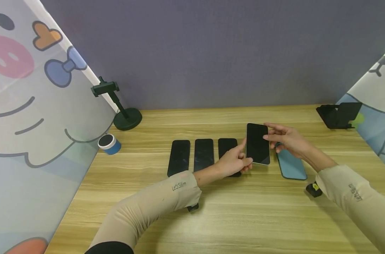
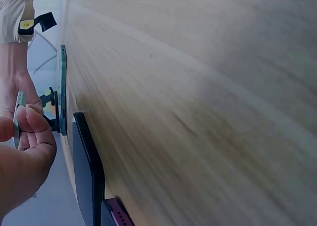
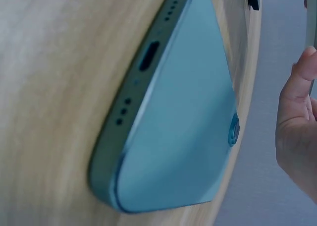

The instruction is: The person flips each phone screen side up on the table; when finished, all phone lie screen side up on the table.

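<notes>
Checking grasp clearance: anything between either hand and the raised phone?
Nothing visible. The left hand grips the raised phone at its lower left, the right hand its upper right edge. The blue phone lies on the table below the right hand, not between.

Beside the fingers of the left hand (image 1: 232, 162), a black phone (image 1: 226, 146) is partly covered; beneath those of the right hand (image 1: 286, 139), a blue phone (image 1: 291, 165) is partly hidden. The held phone (image 1: 256, 146) between them is cut off in the right wrist view.
</notes>
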The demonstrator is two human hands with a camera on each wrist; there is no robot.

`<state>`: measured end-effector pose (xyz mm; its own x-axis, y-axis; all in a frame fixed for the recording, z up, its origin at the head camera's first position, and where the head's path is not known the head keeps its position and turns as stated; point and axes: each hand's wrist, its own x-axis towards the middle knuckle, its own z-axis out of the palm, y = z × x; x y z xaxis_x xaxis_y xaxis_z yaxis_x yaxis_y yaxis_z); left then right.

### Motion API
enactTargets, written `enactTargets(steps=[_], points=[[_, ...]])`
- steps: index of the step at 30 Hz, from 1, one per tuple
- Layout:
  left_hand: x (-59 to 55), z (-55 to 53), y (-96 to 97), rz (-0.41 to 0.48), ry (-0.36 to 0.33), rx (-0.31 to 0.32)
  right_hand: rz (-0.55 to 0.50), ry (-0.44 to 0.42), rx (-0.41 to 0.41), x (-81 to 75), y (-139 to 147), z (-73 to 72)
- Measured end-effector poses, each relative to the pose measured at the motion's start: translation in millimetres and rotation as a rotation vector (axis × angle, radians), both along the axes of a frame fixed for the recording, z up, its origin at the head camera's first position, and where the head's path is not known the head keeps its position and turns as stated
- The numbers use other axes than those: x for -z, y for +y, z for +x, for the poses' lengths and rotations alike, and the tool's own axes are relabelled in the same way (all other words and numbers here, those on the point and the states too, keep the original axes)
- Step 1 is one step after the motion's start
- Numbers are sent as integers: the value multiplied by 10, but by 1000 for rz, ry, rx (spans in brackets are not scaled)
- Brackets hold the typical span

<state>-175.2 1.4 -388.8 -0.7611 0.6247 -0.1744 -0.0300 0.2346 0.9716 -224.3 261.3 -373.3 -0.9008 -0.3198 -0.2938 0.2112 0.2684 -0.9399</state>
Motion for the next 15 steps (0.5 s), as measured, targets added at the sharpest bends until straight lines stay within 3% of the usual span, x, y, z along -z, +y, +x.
enactTargets(steps=[7, 15], points=[[-33, 22, -4, -71, 36, 26, -3, -16, -96, 13, 33, 8], [-11, 13, -14, -122, 31, 44, -29, -20, -80, -10, 3, 37]])
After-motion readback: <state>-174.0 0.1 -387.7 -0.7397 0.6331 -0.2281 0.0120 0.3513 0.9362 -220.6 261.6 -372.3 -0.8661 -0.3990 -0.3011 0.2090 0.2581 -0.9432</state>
